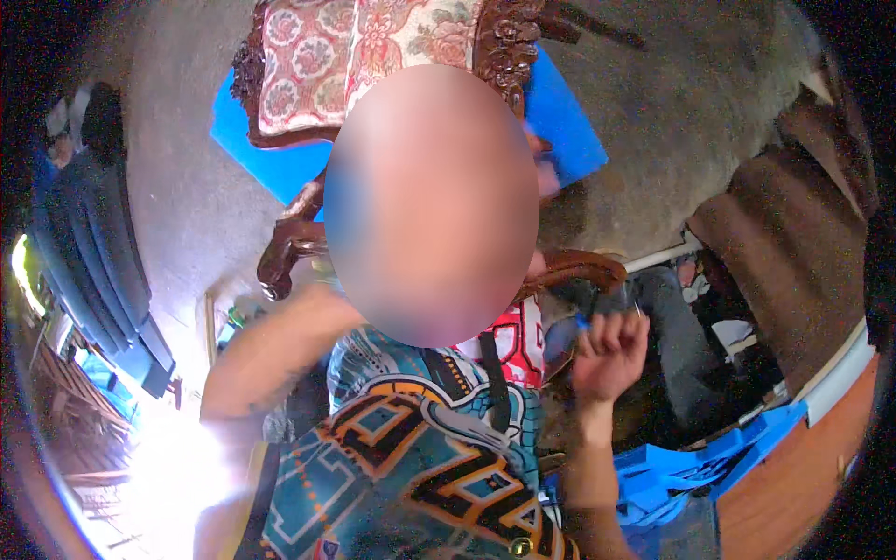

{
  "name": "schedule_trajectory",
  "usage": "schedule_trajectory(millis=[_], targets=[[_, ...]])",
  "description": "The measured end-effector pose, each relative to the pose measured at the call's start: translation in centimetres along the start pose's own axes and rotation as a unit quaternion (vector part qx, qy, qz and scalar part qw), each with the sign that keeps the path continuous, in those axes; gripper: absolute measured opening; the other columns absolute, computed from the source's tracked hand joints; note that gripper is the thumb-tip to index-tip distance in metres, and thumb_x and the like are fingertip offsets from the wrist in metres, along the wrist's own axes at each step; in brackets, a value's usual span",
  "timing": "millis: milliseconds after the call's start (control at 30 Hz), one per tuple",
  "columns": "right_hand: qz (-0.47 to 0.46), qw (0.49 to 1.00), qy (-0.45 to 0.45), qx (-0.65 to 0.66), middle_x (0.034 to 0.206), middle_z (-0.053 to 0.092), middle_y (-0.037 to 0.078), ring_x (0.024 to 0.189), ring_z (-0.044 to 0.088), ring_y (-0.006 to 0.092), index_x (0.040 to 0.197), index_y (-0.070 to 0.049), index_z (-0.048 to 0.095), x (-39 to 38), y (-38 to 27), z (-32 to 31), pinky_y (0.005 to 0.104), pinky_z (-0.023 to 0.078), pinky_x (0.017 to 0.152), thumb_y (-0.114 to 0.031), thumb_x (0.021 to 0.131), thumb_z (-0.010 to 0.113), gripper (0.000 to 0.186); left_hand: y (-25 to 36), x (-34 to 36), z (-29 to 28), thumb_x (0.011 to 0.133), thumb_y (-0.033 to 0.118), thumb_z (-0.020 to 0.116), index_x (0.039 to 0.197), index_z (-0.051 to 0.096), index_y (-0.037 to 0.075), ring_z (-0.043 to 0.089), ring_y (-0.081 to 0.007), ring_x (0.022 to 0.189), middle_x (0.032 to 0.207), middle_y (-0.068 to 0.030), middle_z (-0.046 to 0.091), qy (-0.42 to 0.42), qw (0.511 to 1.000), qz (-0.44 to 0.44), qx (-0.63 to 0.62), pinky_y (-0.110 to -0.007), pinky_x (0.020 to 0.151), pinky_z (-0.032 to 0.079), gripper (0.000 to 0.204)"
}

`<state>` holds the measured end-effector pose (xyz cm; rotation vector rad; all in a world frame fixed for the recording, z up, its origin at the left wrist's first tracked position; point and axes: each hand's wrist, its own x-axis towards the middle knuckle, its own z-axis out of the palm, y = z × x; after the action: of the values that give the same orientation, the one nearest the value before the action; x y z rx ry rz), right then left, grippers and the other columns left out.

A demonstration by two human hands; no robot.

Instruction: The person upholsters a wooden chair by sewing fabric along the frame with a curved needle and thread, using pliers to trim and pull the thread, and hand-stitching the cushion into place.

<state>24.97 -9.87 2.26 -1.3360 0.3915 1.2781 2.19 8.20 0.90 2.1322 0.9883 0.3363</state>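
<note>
My right hand (611, 353) is raised at the right, its fingers curled closed. A small blue bit shows beside the fingertips; I cannot make out what they hold. My left forearm (280, 347) bends inward from the left, and its hand is hidden behind a large blurred oval in the middle. Beyond the oval lies a carved dark wooden chair (509, 56) with floral upholstery (303, 61). One curved wooden leg (294, 245) juts out to the left, near my left forearm. Another curved wooden piece (583, 268) shows just above my right hand.
Blue sheeting (565, 117) lies under the chair on the grey concrete floor (672, 103). Brown cloth (779, 243) hangs at the right above blue strips (681, 467). Dark fabric (79, 252) stands at the left, near a very bright patch of light.
</note>
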Motion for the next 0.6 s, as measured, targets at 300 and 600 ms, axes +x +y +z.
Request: schedule_trajectory(millis=[300, 600], targets=[[0.076, 0.845, 0.43, -0.31, 0.058, 0.038, -0.004, 0.047, 0.035, 0.0099, 0.073, -0.018, 0.042, -7.3, -4.9, -27.5, 0.026, 0.023, 0.038, -0.034, 0.095, 0.043, 0.027, -0.9, -6.4, 12.9, 0.075, 0.034, 0.058, 0.06, 0.061, 0.014, 0.054, -0.0244, 0.083, 0.068, -0.002, 0.057, -0.228, 0.913, 0.329, -0.077, -0.051, 0.094, 0.033, 0.024], [0.05, 0.796, 0.372, -0.475, 0.085, 0.054, 0.007, 0.077, 0.051, 0.0197, 0.087, -0.002, 0.054, -9.5, -2.0, -38.6, 0.0351, 0.04, 0.07, -0.025, 0.091, 0.043, 0.026, -0.3, -8.8, 13.6, 0.087, 0.038, 0.048, 0.054, 0.061, 0.011, 0.06, -0.0343, 0.054, 0.054, -0.0127, 0.059, -0.445, 0.869, 0.185, -0.108, -0.047, 0.052, 0.048, 0.045]])
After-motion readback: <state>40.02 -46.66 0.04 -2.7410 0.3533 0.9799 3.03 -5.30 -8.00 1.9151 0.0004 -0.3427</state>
